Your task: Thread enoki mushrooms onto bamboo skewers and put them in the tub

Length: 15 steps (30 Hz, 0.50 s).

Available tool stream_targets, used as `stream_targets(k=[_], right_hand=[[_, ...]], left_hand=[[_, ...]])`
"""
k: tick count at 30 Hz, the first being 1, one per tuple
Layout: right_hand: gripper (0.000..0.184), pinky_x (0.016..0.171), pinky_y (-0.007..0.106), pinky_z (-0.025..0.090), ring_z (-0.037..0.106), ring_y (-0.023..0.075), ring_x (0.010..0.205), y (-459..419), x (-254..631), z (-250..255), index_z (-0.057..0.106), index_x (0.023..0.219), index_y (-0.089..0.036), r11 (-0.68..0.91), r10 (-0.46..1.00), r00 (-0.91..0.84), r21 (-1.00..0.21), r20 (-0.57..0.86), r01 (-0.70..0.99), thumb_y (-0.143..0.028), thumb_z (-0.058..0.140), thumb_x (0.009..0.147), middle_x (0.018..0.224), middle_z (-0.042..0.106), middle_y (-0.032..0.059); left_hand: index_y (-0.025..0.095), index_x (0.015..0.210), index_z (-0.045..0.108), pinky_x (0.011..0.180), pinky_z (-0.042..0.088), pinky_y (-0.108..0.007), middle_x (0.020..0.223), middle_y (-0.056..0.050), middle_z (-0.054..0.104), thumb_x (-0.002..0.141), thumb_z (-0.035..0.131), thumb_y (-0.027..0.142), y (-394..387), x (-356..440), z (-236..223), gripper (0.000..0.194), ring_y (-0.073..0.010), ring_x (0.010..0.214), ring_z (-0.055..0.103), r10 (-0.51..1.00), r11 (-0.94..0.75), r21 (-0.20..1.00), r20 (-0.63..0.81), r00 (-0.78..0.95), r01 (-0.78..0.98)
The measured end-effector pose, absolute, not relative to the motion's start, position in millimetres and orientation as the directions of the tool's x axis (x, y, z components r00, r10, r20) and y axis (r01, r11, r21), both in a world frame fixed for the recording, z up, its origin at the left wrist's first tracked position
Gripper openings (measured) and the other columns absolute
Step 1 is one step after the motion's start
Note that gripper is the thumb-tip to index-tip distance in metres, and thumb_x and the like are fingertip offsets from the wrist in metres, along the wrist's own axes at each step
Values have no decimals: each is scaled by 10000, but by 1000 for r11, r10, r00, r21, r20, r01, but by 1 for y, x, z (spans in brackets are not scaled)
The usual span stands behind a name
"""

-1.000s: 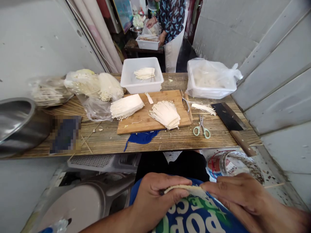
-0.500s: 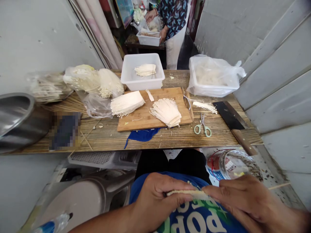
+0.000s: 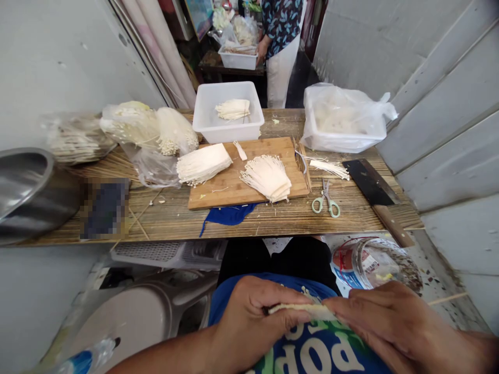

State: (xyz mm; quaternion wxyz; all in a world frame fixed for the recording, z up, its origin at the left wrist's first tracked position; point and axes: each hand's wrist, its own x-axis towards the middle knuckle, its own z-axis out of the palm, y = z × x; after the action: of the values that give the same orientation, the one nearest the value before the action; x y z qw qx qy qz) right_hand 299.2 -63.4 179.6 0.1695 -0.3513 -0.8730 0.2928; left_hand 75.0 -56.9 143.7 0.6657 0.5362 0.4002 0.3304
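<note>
Low over my lap, my left hand [image 3: 257, 309] pinches a thin, flat bunch of enoki mushrooms [image 3: 314, 311] between thumb and fingers. At the bunch's other end, my right hand [image 3: 385, 317] has its fingers closed on it; the fingertips partly cover that end. Beyond them, a fanned enoki stack [image 3: 267, 177] and a thicker enoki block [image 3: 205, 163] lie on the wooden cutting board [image 3: 222, 198]. A small enoki sprig [image 3: 240, 150] lies between these two. To the board's right are loose enoki strands [image 3: 330, 169] and green-handled scissors [image 3: 326, 200].
A white tub [image 3: 229, 132] with enoki stands behind the board; a bagged tub [image 3: 346, 117] is right. A cleaver [image 3: 370, 184] overhangs the table's front edge. Left are bagged enoki [image 3: 175, 130] and a metal pot [image 3: 35, 195]. A bucket [image 3: 374, 265] stands below. Another person [image 3: 283, 47] is behind.
My hands keep nearly the same hold on the enoki bunch. Across the table, the other person's raised hand has moved away from the bags, while their other hand stays at the white tub.
</note>
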Motion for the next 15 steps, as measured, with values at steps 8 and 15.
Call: stream_targets(k=[8, 15], right_hand=[[229, 590, 191, 477, 615, 116, 639, -58, 299, 186, 646, 1019, -207, 377, 740, -668, -776, -77, 507, -221, 427, 956, 772, 660, 29], [214, 610, 202, 482, 622, 128, 679, -51, 306, 187, 666, 1001, -221, 299, 758, -640, -805, -126, 512, -253, 462, 948, 796, 678, 23]], left_hand=[[221, 815, 777, 594, 538, -136, 754, -2, 760, 738, 698, 205, -50, 75, 147, 112, -132, 659, 709, 877, 214, 976, -213, 431, 48], [223, 853, 772, 599, 535, -112, 765, 11, 760, 738, 682, 164, -45, 74, 153, 158, -118, 663, 712, 905, 189, 979, -204, 373, 77]])
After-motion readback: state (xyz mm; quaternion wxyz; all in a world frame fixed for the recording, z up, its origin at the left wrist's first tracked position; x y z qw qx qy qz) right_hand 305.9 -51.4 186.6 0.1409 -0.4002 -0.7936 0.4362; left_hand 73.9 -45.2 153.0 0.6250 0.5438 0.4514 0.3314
